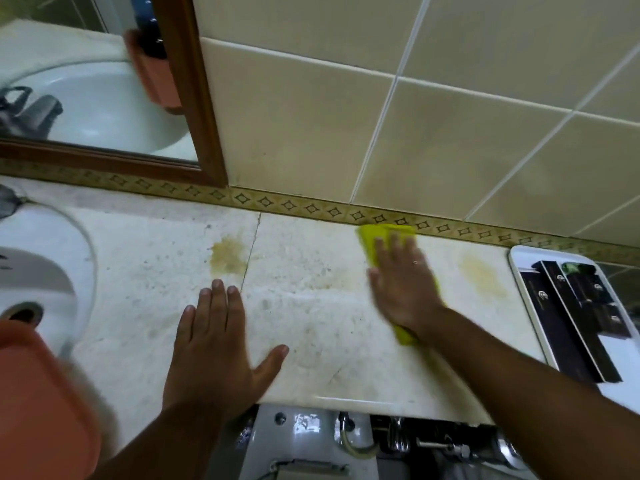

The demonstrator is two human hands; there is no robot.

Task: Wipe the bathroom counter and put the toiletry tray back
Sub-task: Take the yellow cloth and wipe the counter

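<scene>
Head view: right hand point(403, 289) fingers flat on yellow cloth point(375, 239) between stains, tray point(519, 271) beside.

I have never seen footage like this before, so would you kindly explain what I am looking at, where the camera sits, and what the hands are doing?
There is no machine here: a person wears one wide-angle camera on the head, looking down at their own bare hands. The pale stone counter runs below a tiled wall. The right hand presses flat on a yellow cloth near the wall. The left hand lies spread and empty on the counter. Two yellowish stains show: one beyond the left hand, another right of the cloth. At the far right sits a white tray with dark boxes. The sink is at the left, the mirror above it.
</scene>
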